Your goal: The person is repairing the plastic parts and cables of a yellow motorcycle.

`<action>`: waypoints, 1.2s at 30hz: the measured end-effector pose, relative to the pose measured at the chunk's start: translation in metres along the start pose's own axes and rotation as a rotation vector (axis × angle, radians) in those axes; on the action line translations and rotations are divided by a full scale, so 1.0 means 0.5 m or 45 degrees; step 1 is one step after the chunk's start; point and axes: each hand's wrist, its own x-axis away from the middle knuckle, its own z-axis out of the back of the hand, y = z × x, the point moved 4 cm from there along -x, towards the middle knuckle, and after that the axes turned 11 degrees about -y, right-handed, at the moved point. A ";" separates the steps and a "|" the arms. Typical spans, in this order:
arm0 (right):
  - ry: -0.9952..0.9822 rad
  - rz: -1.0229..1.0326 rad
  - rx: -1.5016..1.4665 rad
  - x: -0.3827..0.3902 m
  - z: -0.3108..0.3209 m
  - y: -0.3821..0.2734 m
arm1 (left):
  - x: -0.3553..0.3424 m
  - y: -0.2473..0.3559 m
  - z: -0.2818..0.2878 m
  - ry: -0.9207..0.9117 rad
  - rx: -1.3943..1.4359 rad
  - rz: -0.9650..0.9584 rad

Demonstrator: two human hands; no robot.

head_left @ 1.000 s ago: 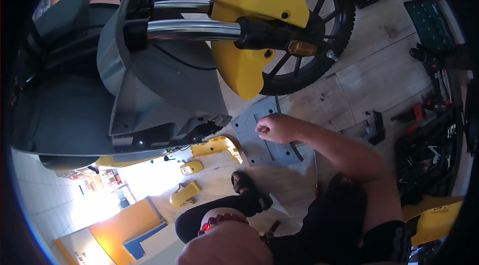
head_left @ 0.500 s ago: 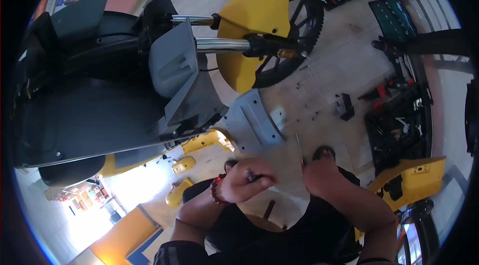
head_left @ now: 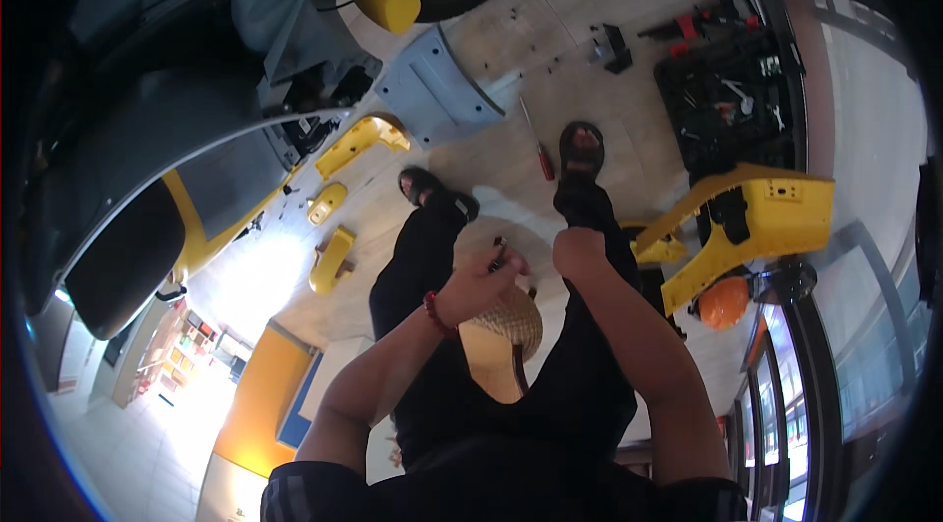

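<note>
a: what's biggest here?
b: the dark grey and yellow vehicle (head_left: 147, 139), upper left. then the curved yellow plastic panel (head_left: 766, 227) at the right, and the flat pale grey plastic panel (head_left: 442, 90) lying ahead.
a: the hands?
b: the left hand (head_left: 481, 288) has its fingers curled round something. the right hand (head_left: 580, 255) is just to its right, apart; its fingers are hidden, so i cannot tell whether they're closed or holding anything.
a: smaller still?
b: a red-handled screwdriver with a thin metal shaft (head_left: 545, 163), ahead, nearer the right hand, handle end toward the person.
a: and the held thing?
b: a small dark stubby piece with a shiny patch (head_left: 498, 255), poking out of the left grip. its long axis points ahead, slightly right; the right hand is near, not touching.
</note>
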 end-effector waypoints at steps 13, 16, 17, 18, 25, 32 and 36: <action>0.338 0.104 -0.164 0.318 -0.073 0.059 | 0.259 -0.005 -0.135 0.189 0.451 -0.324; 0.219 -0.080 -0.285 0.383 -0.088 0.035 | 0.317 -0.014 -0.159 0.158 0.553 -0.344; 0.213 -0.148 -0.280 0.404 -0.090 0.020 | 0.341 -0.021 -0.163 0.168 0.544 -0.343; 0.235 -0.200 -0.274 0.424 -0.089 0.004 | 0.362 -0.028 -0.163 0.175 0.532 -0.348; 0.310 -0.242 0.135 0.498 -0.113 -0.154 | 0.550 -0.084 -0.095 0.285 0.387 -0.438; 0.149 -0.066 0.267 0.509 -0.092 -0.299 | 0.729 -0.148 0.003 0.408 0.563 -0.733; -0.227 0.396 0.154 0.568 -0.092 -0.536 | 0.826 -0.196 0.059 0.316 0.918 -1.083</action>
